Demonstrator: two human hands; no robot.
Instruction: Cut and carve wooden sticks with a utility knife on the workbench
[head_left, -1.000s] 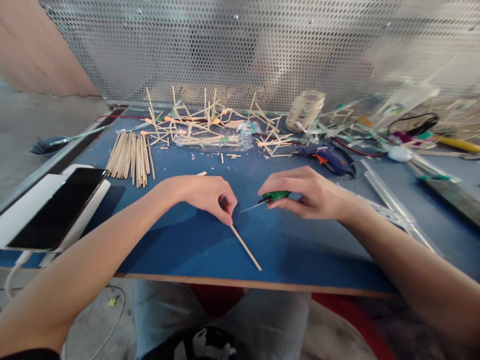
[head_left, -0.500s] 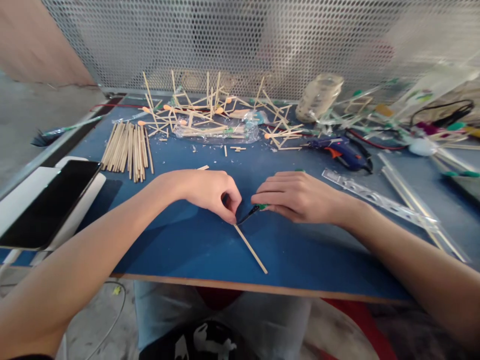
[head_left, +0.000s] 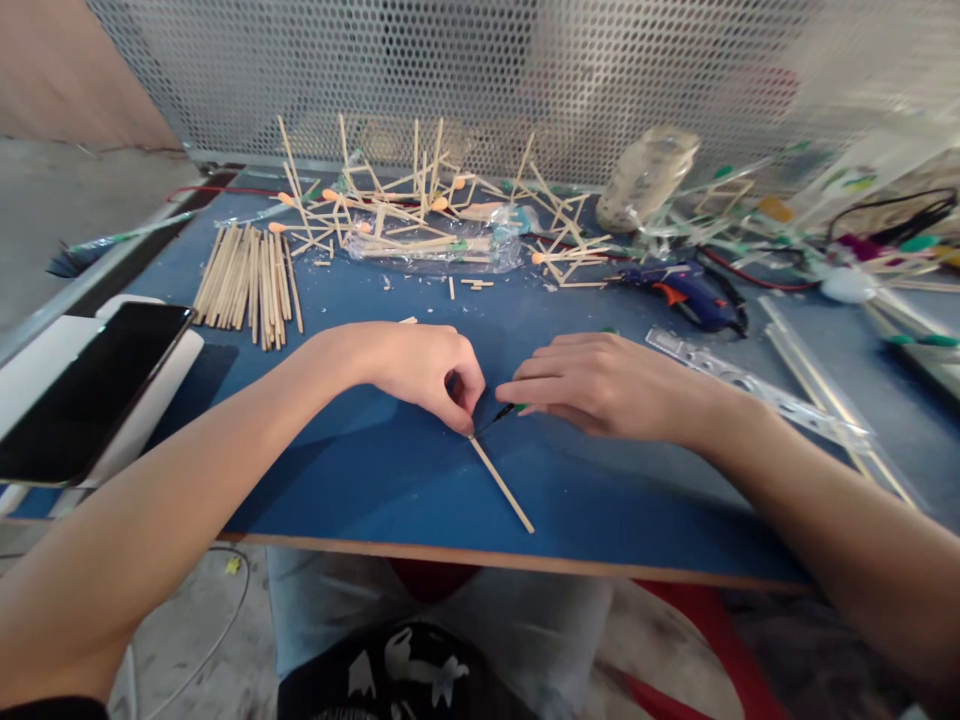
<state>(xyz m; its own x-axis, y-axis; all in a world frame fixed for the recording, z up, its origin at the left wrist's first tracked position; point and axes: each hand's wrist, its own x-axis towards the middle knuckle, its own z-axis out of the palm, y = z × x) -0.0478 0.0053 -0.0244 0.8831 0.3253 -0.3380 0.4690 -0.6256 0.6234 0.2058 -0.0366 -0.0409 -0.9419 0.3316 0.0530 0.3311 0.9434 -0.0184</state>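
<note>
a black phone is lying far off to the left of the fingers of the left hand, and a bundle of pale sticks is sitting nearer, beyond and left of them. the left hand is pinching a single wooden stick between thumb and fingertips; the stick is slanting out from under those fingers toward the person, resting on the blue table. just right of the left fingertips, a thin dark tool is pointing at the stick, its tip apparently touching it, though the contact is too small to be sure. the right hand is gripping the tool's green handle, fingers curled over most of it. a blue glue gun is lying beyond and right of the right fingers. the tip is sitting so close to the left thumb that a slip off the narrow stick could be nicking skin; a loose pinch could be letting the stick roll, and uneven pressure could be splintering it.
</note>
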